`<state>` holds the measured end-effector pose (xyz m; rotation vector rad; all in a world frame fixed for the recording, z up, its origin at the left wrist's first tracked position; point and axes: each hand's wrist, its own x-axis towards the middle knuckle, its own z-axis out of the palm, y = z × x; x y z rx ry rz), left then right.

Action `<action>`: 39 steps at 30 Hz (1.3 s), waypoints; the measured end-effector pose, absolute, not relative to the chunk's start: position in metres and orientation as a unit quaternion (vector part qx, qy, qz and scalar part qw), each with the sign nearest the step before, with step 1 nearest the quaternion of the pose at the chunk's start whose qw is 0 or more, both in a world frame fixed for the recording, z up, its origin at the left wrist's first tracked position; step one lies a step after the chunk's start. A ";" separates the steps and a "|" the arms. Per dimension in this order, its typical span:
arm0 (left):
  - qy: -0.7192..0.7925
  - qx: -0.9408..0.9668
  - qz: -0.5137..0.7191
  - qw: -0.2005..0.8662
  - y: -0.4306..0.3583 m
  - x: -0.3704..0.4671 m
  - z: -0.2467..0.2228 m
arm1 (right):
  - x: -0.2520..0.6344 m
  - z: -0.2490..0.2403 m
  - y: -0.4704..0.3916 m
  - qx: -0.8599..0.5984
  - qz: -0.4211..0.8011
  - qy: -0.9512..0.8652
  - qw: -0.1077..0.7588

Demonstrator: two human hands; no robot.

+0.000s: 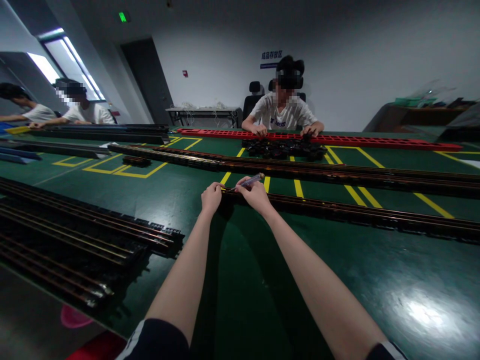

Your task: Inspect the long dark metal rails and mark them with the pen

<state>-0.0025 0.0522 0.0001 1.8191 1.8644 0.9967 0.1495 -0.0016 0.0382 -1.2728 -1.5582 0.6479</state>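
Observation:
My right hand (pixel 257 196) is closed around a screwdriver (pixel 257 178) with a clear, purplish handle. The handle points up to the right, and the thin shaft slants down left toward the end of a long black rail (pixel 322 206). Copper-coloured strips run along this rail, which lies across the table. My left hand (pixel 212 198) is closed at the rail's left end, thumb and fingers together. Whatever small part lies between the two hands at the screwdriver's tip is too small to make out.
Another long bundle of black rails (pixel 262 165) lies just beyond my hands. Several similar rails (pixel 75 220) are at the left on the green table (pixel 232 310). Across from me a person (pixel 285 110) handles black parts (pixel 283 148) beside a red slotted strip (pixel 375 142). Other people sit far left.

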 end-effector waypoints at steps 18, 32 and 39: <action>0.671 0.658 0.299 0.165 0.045 0.002 0.008 | 0.162 0.034 -0.005 -0.534 0.242 -0.646 0.489; 0.664 0.665 0.300 0.161 0.042 0.003 0.009 | 0.173 0.038 -0.014 -0.547 0.247 -0.635 0.487; 0.661 0.669 0.297 0.165 0.040 0.003 0.011 | 0.178 0.039 -0.014 -0.553 0.245 -0.633 0.483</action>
